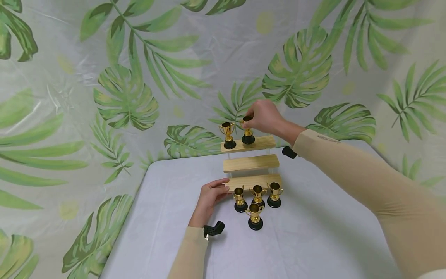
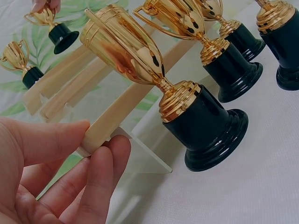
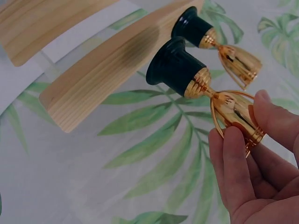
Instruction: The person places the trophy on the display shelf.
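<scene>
My right hand (image 1: 266,118) pinches the cup of a small gold trophy (image 3: 233,109) with a black base. That trophy is upright at the top board (image 1: 266,142) of a three-tier wooden rack; I cannot tell whether its base touches the wood. Left of it, another gold trophy (image 1: 228,133) stands on the same board. My left hand (image 1: 208,197) pinches the left end of the lowest board (image 2: 119,109) between thumb and fingers. Close by that hand, a trophy (image 2: 182,112) stands on the table in front of the rack.
Several trophies cluster before the rack, the nearest trophy (image 1: 255,219) in front of the others. The middle board (image 1: 251,163) is bare. Clear supports (image 2: 145,154) hold the boards. A white cloth covers the table (image 1: 167,217); a leaf-patterned curtain (image 1: 195,77) hangs behind.
</scene>
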A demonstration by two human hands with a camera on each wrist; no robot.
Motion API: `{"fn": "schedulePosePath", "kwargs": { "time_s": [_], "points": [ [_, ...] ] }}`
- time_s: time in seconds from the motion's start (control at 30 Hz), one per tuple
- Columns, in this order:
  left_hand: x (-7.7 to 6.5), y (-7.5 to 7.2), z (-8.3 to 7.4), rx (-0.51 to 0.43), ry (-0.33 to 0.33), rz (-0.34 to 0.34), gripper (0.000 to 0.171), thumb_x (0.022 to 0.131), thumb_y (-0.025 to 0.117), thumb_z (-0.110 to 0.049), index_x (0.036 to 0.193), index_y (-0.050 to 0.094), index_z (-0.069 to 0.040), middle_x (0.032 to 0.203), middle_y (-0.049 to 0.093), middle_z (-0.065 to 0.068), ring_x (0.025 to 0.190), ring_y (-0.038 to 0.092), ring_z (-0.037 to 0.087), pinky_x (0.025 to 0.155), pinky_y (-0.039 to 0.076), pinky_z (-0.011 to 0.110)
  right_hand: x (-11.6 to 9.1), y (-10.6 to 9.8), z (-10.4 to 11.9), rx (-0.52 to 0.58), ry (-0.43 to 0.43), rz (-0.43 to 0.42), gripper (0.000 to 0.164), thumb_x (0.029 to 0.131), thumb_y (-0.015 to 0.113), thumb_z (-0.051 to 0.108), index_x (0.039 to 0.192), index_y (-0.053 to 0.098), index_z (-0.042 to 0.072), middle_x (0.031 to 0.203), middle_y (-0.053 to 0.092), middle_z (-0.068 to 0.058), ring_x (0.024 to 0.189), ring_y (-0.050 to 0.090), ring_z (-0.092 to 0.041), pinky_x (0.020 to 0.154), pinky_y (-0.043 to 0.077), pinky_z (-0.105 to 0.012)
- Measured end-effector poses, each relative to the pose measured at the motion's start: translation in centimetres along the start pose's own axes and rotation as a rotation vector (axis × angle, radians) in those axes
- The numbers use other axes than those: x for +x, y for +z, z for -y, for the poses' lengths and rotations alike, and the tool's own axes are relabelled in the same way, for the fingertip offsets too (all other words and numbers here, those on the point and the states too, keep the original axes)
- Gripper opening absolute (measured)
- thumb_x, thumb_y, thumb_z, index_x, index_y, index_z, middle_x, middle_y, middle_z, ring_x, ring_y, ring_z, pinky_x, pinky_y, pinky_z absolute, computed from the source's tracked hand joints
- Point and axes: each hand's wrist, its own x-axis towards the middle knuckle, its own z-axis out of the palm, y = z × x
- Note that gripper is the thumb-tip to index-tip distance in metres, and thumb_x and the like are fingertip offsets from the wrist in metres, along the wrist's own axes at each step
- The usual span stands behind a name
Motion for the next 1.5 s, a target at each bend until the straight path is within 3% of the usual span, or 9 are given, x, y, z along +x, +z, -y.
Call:
{"fn": "schedulePosePath", "kwargs": {
  "time_s": [0.17, 0.4, 0.7, 1.03, 1.27, 1.5],
  "points": [
    [0.0, -0.1, 0.0, 0.006, -0.004, 0.004, 0.035, 0.085, 0.078, -0.006, 0.120, 0.073, -0.004, 0.116, 0.068, 0.010, 0.091, 0.070, 0.017, 0.084, 0.058, 0.032, 0.7, 0.6, -0.3, 0.001, 0.014, 0.017, 0.024, 0.083, 0.086, 0.024, 0.096, 0.081, 0.005, 0.085, 0.075, -0.009, 0.075, 0.067, -0.021, 0.077, 0.055, -0.040],
    [0.2, -0.1, 0.1, -0.002, -0.008, 0.008, 0.036, 0.085, 0.079, -0.007, 0.120, 0.074, -0.005, 0.116, 0.068, 0.010, 0.091, 0.070, 0.017, 0.085, 0.057, 0.033, 1.2, 1.7, -0.4, 0.024, 0.052, 0.053, 0.017, 0.083, 0.086, 0.022, 0.086, 0.081, 0.007, 0.076, 0.074, -0.006, 0.063, 0.063, -0.017, 0.065, 0.054, -0.036],
    [0.3, -0.1, 0.2, -0.021, -0.002, 0.020, 0.035, 0.085, 0.078, -0.004, 0.120, 0.073, -0.002, 0.110, 0.069, 0.010, 0.088, 0.070, 0.016, 0.082, 0.058, 0.030, 1.3, 2.3, -0.7, 0.012, 0.077, 0.062, 0.021, 0.083, 0.086, 0.023, 0.095, 0.081, 0.006, 0.090, 0.076, -0.008, 0.078, 0.068, -0.022, 0.075, 0.057, -0.040],
    [0.3, -0.1, 0.1, -0.015, -0.010, 0.009, 0.034, 0.084, 0.079, -0.005, 0.118, 0.075, -0.005, 0.111, 0.069, 0.011, 0.089, 0.071, 0.018, 0.082, 0.058, 0.031, 1.5, 2.5, -0.7, -0.008, 0.068, 0.073, 0.020, 0.085, 0.084, 0.024, 0.095, 0.081, 0.006, 0.090, 0.074, -0.007, 0.075, 0.066, -0.021, 0.071, 0.057, -0.039],
    [0.2, -0.2, 0.1, -0.004, -0.005, 0.012, 0.035, 0.085, 0.079, -0.006, 0.120, 0.074, -0.004, 0.115, 0.068, 0.011, 0.091, 0.070, 0.018, 0.083, 0.058, 0.032, 1.5, 2.5, -0.5, -0.034, 0.067, 0.082, 0.037, 0.087, 0.082, 0.024, 0.115, 0.075, 0.002, 0.113, 0.071, -0.013, 0.095, 0.066, -0.026, 0.082, 0.055, -0.041],
    [0.3, -0.1, 0.1, -0.022, -0.007, 0.011, 0.034, 0.085, 0.079, -0.004, 0.118, 0.075, -0.004, 0.115, 0.068, 0.011, 0.091, 0.071, 0.018, 0.082, 0.058, 0.031, 1.6, 2.6, -0.6, -0.063, 0.076, 0.106, 0.045, 0.086, 0.082, 0.029, 0.120, 0.072, 0.001, 0.124, 0.068, -0.014, 0.113, 0.062, -0.031, 0.093, 0.052, -0.045]
  ]
}}
